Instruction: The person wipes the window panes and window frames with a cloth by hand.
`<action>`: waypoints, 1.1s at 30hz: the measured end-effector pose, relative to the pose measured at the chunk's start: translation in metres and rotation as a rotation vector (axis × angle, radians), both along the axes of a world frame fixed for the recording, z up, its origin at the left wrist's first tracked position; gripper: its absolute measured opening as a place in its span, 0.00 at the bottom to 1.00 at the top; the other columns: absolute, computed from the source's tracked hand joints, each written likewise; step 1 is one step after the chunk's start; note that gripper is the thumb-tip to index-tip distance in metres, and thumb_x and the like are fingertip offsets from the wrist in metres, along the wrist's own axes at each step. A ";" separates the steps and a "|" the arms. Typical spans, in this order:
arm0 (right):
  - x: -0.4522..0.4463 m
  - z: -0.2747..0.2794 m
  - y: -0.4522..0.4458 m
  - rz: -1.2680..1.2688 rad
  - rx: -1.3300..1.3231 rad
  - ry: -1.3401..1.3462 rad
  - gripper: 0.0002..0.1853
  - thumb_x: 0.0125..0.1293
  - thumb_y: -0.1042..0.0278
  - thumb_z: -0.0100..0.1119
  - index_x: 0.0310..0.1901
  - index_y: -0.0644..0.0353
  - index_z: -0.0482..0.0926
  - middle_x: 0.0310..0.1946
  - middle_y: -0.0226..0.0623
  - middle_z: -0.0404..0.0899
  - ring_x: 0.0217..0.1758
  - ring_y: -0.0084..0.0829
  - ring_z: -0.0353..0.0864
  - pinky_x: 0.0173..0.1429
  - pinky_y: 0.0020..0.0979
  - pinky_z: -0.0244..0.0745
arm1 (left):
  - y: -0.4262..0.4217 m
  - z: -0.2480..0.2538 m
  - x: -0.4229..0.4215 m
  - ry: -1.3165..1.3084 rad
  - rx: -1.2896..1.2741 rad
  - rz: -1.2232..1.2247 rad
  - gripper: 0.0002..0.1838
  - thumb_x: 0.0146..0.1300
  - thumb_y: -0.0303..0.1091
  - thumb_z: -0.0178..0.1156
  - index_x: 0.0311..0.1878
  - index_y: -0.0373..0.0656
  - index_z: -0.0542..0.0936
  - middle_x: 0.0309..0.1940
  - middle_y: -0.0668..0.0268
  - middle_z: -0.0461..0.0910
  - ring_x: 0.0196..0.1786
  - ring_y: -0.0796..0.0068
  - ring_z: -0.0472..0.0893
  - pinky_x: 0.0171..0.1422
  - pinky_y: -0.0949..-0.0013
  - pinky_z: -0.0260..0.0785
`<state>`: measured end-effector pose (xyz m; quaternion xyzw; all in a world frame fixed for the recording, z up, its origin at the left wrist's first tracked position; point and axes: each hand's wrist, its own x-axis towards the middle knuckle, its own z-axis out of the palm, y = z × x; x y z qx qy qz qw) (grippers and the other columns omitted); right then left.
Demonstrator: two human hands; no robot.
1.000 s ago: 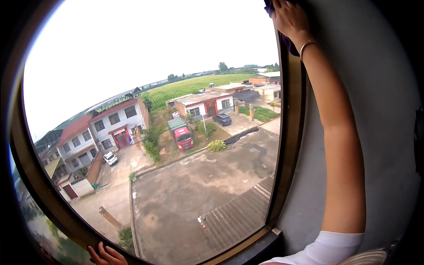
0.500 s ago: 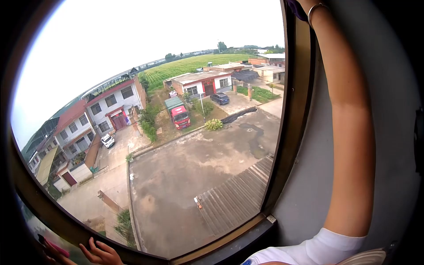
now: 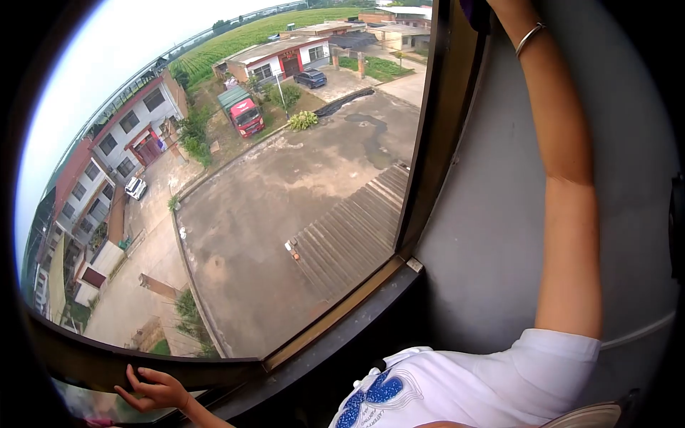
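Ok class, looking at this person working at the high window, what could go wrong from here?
The right arm reaches high while the left hand, fingers open, seems not to grip the brown window frame, so balance could go. The dark purple cloth might slip; whether glass would stop it falling outside, I can't tell. The silver-coloured metal bangle could scrape the frame.

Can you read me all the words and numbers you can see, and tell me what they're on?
No word or number reads clearly.
White T-shirt: small slanted letters by the blue print, too small and blurred to read surely.
Red truck: a white mark on its front, too blurred to read.
House with the red door: marks above the door, too small to read.
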<state>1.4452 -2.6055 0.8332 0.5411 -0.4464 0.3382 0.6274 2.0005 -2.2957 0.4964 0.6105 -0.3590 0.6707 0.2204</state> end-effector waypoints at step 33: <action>-0.030 -0.647 0.104 0.196 1.626 -0.810 0.13 0.67 0.68 0.45 0.49 0.51 0.77 0.37 0.45 0.81 0.44 0.46 0.79 0.52 0.47 0.72 | 0.003 -0.015 0.032 -0.026 0.042 -0.006 0.15 0.61 0.47 0.62 0.45 0.49 0.80 0.60 0.40 0.58 0.64 0.51 0.57 0.66 0.53 0.55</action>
